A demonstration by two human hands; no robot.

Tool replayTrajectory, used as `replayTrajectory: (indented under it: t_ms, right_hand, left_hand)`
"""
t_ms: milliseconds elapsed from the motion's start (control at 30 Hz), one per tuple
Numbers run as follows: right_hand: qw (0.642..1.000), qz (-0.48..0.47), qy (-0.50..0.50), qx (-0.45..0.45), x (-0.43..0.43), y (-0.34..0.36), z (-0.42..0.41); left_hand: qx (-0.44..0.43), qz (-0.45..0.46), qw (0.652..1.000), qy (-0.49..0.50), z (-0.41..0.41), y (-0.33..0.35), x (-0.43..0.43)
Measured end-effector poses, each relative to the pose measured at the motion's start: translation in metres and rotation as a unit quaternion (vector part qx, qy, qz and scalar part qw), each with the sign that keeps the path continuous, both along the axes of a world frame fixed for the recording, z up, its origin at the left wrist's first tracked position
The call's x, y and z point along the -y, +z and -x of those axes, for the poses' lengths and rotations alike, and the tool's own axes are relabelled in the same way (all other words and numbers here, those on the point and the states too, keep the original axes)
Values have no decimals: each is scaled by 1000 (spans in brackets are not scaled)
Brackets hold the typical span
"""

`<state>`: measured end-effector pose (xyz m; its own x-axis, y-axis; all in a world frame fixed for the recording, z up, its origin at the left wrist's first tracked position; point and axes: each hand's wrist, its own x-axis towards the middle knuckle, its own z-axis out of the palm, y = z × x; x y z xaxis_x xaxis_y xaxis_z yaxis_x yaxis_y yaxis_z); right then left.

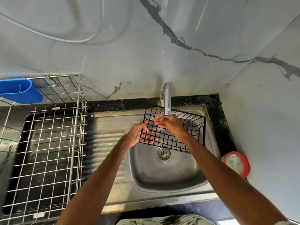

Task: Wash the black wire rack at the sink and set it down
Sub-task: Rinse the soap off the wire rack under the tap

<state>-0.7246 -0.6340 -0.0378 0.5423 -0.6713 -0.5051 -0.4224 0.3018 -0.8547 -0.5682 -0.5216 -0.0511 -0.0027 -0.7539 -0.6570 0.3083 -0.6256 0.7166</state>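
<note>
A black wire rack (193, 127), shaped like a shallow basket, is held tilted over the steel sink (162, 176), just under the tap (167, 101). My left hand (138, 133) grips the rack's left end, fingers showing through the wires. My right hand (168, 123) lies inside the rack with fingers stretched out flat against the wire, right below the spout. The rack's far right end sticks out past my right forearm.
A large silver wire dish drainer (48, 143) stands on the counter to the left, with a blue plastic holder (21, 90) hooked on its back corner. A round red-rimmed container (237, 163) sits at the sink's right edge. Marble-patterned walls close in behind and on the right.
</note>
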Motion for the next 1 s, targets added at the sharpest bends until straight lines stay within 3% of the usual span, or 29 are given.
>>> replayTrajectory:
  t_ms: [33,100,133,200,233,300,367,433,533,567,700,833,933,1000]
  right_hand:
    - [1000,18,20,4,-3,2,1]
    - [982,149,110,-23,-9,2,7]
    - [951,249,175,-48,-9,-1,12]
    - [852,396,322,-115,-3,-12,26]
    - [806,427,379,-154,3,-19,33]
    - [755,453,417,-224,10,-29,44]
    - [740,479,404,-246,5,-29,47]
    - [726,502,420,-212,-8,-28,42]
    - [670,548,464,-191,-6,-27,41]
    - [666,556,454,-205,3,-26,42]
    - [734,518,367,-240,3,-28,37]
    - [675,557,443,-196,-6,-28,34]
    - [735,534,339,-244,15,-25,38]
    - [746,527,327,-245,2,-28,31]
  left_hand:
    - [1,1,1000,-5,0,1,1]
    - [7,3,1000,-16,0,0,4]
    - [11,4,1000,-21,0,1,7]
    - [17,4,999,-40,-3,3,12]
    - [19,5,999,-51,-5,4,15]
    - [25,12,997,-78,-8,6,21]
    - [31,15,996,-87,-9,11,30]
    - [36,19,996,-74,-13,12,37]
    - [34,11,997,-67,-21,5,43]
    - [34,6,997,-75,-23,6,44]
    - [37,10,994,-98,-25,13,55]
    - [33,3,995,-95,-28,9,64]
    - [43,17,993,-109,-21,22,66]
    - [38,20,994,-103,-21,25,70]
